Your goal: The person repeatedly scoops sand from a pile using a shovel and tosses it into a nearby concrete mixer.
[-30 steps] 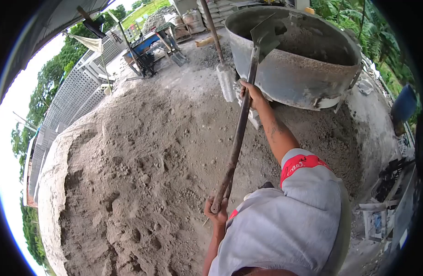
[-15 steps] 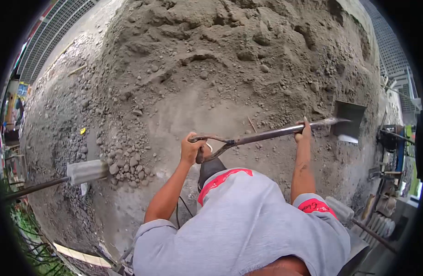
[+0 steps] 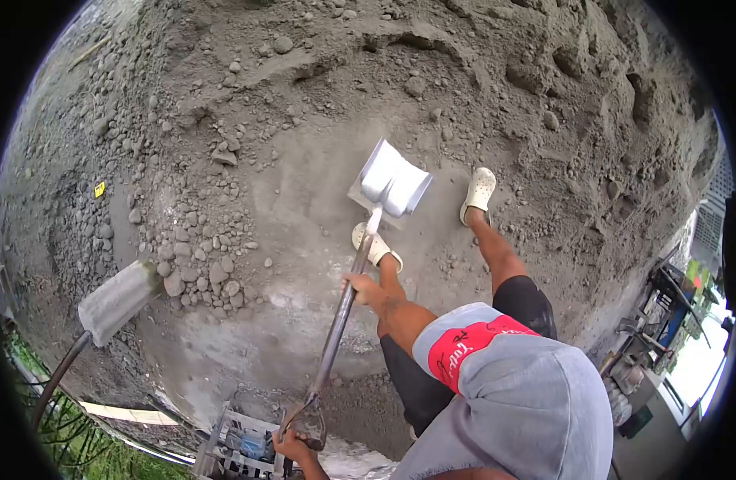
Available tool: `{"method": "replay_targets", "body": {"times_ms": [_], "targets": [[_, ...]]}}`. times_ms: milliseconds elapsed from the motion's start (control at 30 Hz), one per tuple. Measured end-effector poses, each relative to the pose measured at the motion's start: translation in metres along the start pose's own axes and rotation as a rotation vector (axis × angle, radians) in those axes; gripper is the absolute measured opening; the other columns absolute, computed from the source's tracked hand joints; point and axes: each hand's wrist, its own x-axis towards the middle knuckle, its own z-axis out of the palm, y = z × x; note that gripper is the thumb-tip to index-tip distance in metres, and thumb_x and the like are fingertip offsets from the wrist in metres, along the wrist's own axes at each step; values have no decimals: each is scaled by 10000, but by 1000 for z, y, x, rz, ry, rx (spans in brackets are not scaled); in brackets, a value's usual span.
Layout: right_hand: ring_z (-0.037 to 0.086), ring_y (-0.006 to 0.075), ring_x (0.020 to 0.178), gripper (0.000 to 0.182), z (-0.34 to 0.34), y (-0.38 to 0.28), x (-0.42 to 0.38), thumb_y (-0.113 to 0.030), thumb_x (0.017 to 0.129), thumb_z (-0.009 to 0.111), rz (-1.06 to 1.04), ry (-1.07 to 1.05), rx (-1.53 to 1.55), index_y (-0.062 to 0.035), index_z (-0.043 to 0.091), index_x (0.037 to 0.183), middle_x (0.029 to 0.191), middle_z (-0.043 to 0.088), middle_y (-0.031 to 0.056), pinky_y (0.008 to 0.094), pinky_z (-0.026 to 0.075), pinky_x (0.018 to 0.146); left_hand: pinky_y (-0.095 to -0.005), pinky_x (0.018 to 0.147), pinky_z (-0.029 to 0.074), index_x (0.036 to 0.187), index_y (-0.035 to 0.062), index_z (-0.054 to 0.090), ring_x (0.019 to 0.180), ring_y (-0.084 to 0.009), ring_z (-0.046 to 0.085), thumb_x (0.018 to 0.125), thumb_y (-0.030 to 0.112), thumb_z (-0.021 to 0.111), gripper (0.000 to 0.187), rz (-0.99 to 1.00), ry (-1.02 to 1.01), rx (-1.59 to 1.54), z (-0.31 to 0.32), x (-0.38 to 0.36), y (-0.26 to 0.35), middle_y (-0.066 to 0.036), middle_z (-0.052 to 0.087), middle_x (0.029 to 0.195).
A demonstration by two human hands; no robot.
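Observation:
A long metal-shafted shovel (image 3: 333, 340) slants from the lower left up toward the middle of the view. Its grip end sits in my left hand (image 3: 294, 445), fingers wrapped round the forked handle. Farther up, my right hand (image 3: 363, 288) is closed round the shaft below the blade. The bright, curved metal blade (image 3: 393, 181) is over the dusty floor, close to my feet, and no soil shows on its visible face. Just beside the shaft is one pale clog (image 3: 376, 244); the other clog (image 3: 480, 190) stands farther right.
A large mound of grey, sandy soil (image 3: 464, 72) rises ahead and to the right. Loose stones (image 3: 212, 272) lie left of the bare floor patch. A grey block-like piece (image 3: 116, 302) with a dark rod is at left. Tools and clutter (image 3: 664, 304) line the right edge.
The shovel blade has swung from the far right to the middle, near my feet. My left hand has drawn back to the lower left, and my right hand has moved left, both still gripping.

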Motion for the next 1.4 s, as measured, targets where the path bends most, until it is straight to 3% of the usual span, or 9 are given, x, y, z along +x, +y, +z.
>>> {"method": "replay_targets", "body": {"times_ms": [100,200,333,400,467,800,1100,1300,1400], "targets": [[538,246,563,138,16,61,65,-46,782,575,106,23,10,26,467,831,665,497,112,387,500,536,-273,298,345,783,-7,457,348,-128,388,688,-37,457,100,65,117,134,-21,25,11,-33,379,495],[542,256,550,139,28,7,64,-49,773,580,41,76,21,31,470,801,645,496,120,391,498,518,-260,299,338,731,22,447,347,-120,382,682,-34,447,75,32,134,143,46,54,26,-32,389,498],[508,221,494,70,-22,-261,102,-25,759,540,-320,197,30,0,484,725,600,483,100,357,495,503,-259,338,332,790,59,419,375,-122,398,706,-29,514,155,-124,-229,-92,286,65,0,-26,424,530],[502,205,505,55,-49,-394,106,-40,787,515,-380,227,-50,-10,471,774,623,480,93,348,483,480,-261,367,353,753,46,416,402,-119,423,700,-64,541,175,-15,-268,-96,397,24,2,-39,442,543],[502,198,514,60,-46,-401,110,-42,787,519,-417,231,8,-10,468,785,633,482,90,348,482,482,-263,368,354,745,38,417,403,-121,428,695,-75,548,181,27,-245,-89,422,15,-6,-47,448,547],[500,180,526,68,-66,-349,62,-47,788,516,-445,197,59,-29,462,824,655,476,73,335,470,473,-262,335,341,728,26,407,376,-133,441,678,-78,543,178,107,-267,-110,365,12,-37,-53,437,547],[505,176,528,94,-54,-239,-114,-46,773,555,-533,265,119,-22,478,821,643,478,67,325,480,466,-259,338,356,730,19,412,373,-135,435,660,-69,498,142,132,-454,-131,196,-17,28,-64,457,559],[485,163,493,90,-68,-148,-121,-46,784,575,-514,17,274,-26,487,778,575,474,52,310,465,453,-262,332,348,781,20,408,378,-135,420,636,-76,474,186,228,-498,-66,76,-24,92,-61,452,590],[479,169,471,92,-71,-98,-94,-42,777,576,-480,-308,382,-30,485,773,560,471,51,312,460,448,-268,326,343,791,19,398,380,-142,421,630,-72,477,201,337,-462,29,35,-28,121,-69,461,608]]}}
